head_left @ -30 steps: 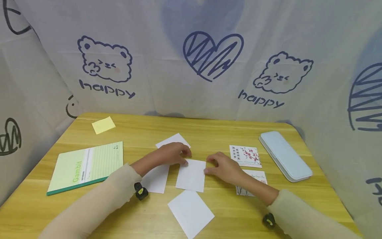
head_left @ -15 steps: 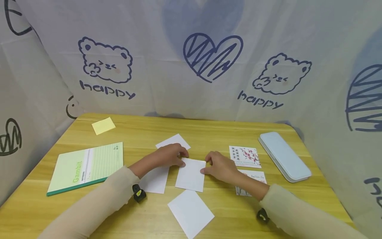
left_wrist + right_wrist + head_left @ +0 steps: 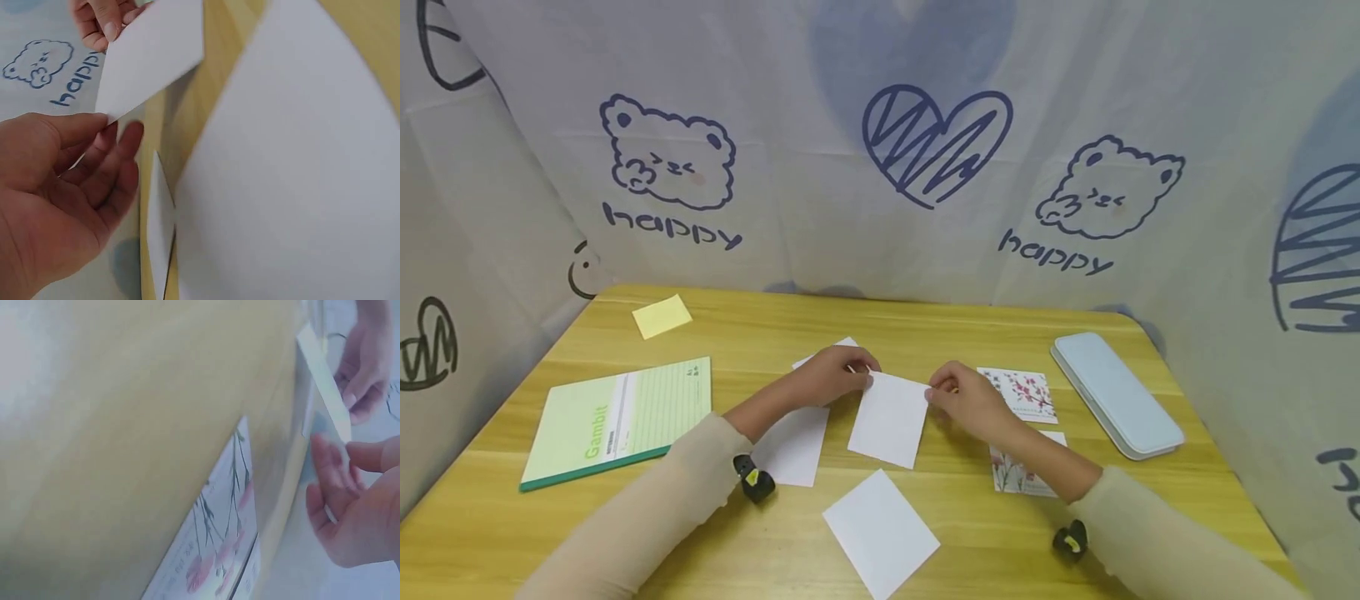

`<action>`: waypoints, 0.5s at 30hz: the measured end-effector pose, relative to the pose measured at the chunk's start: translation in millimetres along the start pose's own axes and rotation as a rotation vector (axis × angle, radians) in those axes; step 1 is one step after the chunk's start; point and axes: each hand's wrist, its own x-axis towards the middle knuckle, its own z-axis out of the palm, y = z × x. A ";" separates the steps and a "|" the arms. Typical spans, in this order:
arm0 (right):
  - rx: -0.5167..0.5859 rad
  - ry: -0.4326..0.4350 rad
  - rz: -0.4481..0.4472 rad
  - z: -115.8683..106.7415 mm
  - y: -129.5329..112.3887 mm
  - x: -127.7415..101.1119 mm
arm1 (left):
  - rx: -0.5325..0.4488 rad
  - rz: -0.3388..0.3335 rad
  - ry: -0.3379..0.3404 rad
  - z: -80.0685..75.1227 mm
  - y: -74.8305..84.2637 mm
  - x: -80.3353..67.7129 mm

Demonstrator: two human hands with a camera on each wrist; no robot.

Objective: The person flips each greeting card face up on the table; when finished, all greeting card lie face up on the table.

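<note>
Hands (image 3: 835, 375) (image 3: 966, 398) pinching card (image 3: 889, 417) at its far corners, near edge down; keep grips even, lift level off worktop (image 3: 760, 325).

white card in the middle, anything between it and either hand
Nothing visible. The left hand pinches the white card at its far left corner and the right hand pinches its far right corner, so both touch it directly, its far edge lifted off the table.
</note>
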 end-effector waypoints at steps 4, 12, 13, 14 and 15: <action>0.214 0.002 -0.004 -11.2 1.3 1.4 | -0.110 -0.017 0.012 -1.5 10.4 -1.0; 0.309 -0.026 -0.040 -32.4 1.1 -5.7 | -0.146 0.038 0.048 -3.6 30.1 2.0; 0.314 -0.023 -0.055 -34.6 1.1 -6.9 | -0.150 0.044 0.049 -3.5 33.2 2.2; 0.318 -0.017 -0.069 -36.8 1.2 -8.1 | -0.159 0.048 0.049 -3.2 36.6 2.3; 0.325 -0.011 -0.079 -38.8 1.5 -9.2 | -0.168 0.050 0.049 -2.9 39.4 2.7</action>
